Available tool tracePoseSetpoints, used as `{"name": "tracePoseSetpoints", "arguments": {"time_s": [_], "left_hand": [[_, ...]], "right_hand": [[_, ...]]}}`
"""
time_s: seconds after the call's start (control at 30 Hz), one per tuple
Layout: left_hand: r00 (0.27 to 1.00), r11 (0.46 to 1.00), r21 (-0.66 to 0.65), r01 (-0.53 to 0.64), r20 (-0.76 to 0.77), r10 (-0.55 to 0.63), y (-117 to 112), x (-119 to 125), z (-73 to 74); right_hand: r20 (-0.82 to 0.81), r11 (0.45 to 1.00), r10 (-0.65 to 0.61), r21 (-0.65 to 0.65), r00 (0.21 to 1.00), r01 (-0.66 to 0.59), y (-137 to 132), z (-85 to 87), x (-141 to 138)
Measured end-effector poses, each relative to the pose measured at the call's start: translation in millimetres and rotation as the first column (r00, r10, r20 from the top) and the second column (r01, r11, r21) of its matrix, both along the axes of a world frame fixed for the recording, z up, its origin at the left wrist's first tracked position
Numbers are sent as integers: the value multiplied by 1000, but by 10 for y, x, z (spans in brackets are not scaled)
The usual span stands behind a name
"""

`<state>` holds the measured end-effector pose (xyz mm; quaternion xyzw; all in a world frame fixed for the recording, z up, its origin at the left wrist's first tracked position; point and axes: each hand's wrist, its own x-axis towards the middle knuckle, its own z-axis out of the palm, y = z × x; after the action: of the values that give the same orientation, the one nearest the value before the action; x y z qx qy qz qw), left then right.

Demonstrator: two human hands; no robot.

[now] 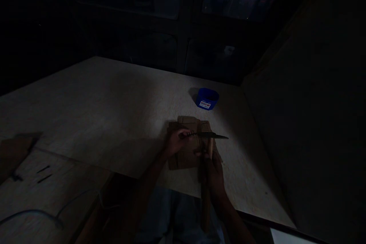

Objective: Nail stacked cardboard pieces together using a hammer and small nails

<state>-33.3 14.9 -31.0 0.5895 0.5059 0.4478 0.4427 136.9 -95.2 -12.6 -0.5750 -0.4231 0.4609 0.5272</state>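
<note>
The scene is very dim. My left hand (175, 141) is closed around the twisted end of a long, thin, dark blade-like tool (214, 135), which points right. In my right hand (214, 169) is a wooden stick (205, 206), held near its upper end, with its lower part running down past the table edge toward my lap. The blade lies across the stick's top end; whether they touch I cannot tell. Beneath both hands are flattened cardboard pieces (187, 156) on the table.
A blue plastic tub (207, 99) with a white label stands beyond the cardboard on the pale table (128, 99). A dark wall (309, 122) borders the right side. At far left are a brown piece (13, 154), two small dark sticks (44, 178) and a cable (31, 211).
</note>
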Motion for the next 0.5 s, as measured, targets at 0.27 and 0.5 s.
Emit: {"name": "tracePoseSetpoints", "arguments": {"time_s": [0.27, 0.5], "left_hand": [[995, 971, 230, -59, -62, 75, -186, -345, 246], [858, 886, 221, -407, -239, 454, -624, -1113, 227]], "right_hand": [[-227, 1000, 0, -13, 974, -3, -26, -23, 33], [-331, 999, -30, -44, 943, 16, -51, 149, 54]]}}
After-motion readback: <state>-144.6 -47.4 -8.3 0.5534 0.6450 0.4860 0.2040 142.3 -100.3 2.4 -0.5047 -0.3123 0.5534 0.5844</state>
